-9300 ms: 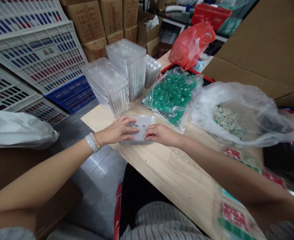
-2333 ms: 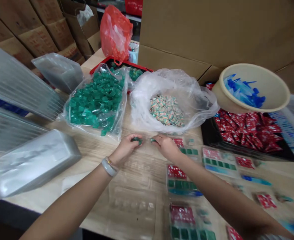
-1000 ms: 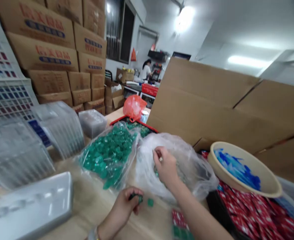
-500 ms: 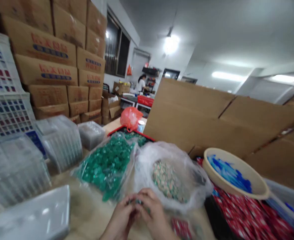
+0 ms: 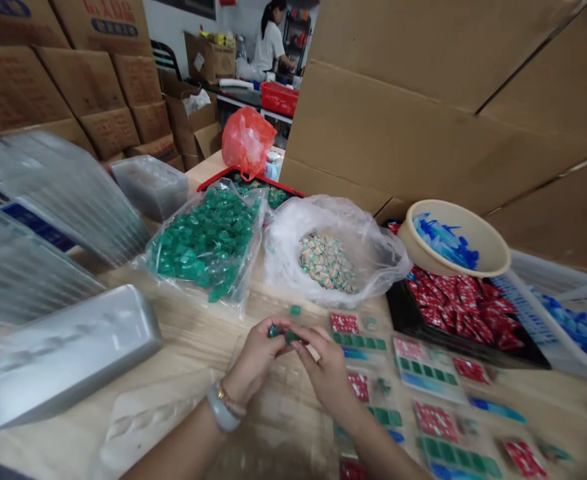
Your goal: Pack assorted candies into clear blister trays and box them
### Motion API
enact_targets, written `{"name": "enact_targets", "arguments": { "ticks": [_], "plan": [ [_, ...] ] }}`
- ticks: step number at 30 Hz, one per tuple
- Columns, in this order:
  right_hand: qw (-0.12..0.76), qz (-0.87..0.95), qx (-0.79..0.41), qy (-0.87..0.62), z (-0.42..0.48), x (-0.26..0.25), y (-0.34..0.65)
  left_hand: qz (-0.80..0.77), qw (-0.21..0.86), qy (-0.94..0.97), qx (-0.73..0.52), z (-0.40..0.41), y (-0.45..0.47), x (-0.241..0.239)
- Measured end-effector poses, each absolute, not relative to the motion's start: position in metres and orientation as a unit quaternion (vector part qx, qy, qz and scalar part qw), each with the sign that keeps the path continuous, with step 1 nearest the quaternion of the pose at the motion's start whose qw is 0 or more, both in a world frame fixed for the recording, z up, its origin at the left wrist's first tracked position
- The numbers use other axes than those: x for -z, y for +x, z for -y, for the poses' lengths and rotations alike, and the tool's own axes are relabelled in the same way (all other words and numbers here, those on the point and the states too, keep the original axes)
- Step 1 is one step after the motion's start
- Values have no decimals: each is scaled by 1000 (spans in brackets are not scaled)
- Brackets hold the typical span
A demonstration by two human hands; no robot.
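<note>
The fingers (image 5: pixel 274 344) of the left hand (image 5: pixel 254 353) are bent narrowly around small green pieces (image 5: pixel 291 337), which are at the meeting place of both hands, above the near middle of the table (image 5: pixel 193 347). The fingertips of the right hand (image 5: pixel 322 357) come together at the same pieces; whether they grip one or only touch it, I cannot tell. How many pieces are held is also not clear. Just beyond the hands, one loose green piece (image 5: pixel 295 310) lies on the table. Farther, to the left, is the bag of green pieces (image 5: pixel 206 243), and to its right the whitish bag (image 5: pixel 290 257) with striped pieces (image 5: pixel 326 263). In my judgement, a held piece could slip out, because it is small and fingers of both hands crowd around it. The right forearm (image 5: pixel 378 427) passes over the packed trays (image 5: pixel 358 343) on the right, so, if lowered, it could push them or disturb their contents. The clear tray under the hands is hardly visible against the wood, and a careless wrist might shift it. The loose piece could be swept away by a knuckle.
</note>
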State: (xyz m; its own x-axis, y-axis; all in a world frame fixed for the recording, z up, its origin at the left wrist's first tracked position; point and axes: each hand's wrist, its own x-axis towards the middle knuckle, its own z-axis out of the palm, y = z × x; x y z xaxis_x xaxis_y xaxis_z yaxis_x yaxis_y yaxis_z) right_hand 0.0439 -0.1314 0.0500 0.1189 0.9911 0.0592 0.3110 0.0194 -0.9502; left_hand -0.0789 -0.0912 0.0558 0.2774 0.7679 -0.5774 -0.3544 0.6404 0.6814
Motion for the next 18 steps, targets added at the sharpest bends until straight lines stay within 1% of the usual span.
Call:
{"name": "enact_targets", "arguments": {
  "ticks": [3, 5, 8, 10, 13, 16, 18],
  "plan": [
    [508, 385, -531, -558, 112, -47, 51, -470, 756, 276, -362, 85, -79, -56],
    [516, 308, -609, -517, 101, -43, 55, -466, 752, 294, -362, 82, -81, -56],
    [494, 290, -642, -509, 91, -35, 59, -488, 738, 291, -365, 80, -89, -55],
    [483, 334, -597, -547, 84, -29, 62, -506, 727, 284, -367, 79, -93, -52],
    [453, 502, -422, -604, 72, -21, 66, -515, 718, 281, -375, 77, -97, -44],
    [352, 682, -257, -587, 61, -14, 66, -528, 702, 288, -382, 75, -96, -31],
    [262, 756, -205, -563, 57, -11, 65, -540, 692, 298, -374, 74, -93, -23]
  ]
}}
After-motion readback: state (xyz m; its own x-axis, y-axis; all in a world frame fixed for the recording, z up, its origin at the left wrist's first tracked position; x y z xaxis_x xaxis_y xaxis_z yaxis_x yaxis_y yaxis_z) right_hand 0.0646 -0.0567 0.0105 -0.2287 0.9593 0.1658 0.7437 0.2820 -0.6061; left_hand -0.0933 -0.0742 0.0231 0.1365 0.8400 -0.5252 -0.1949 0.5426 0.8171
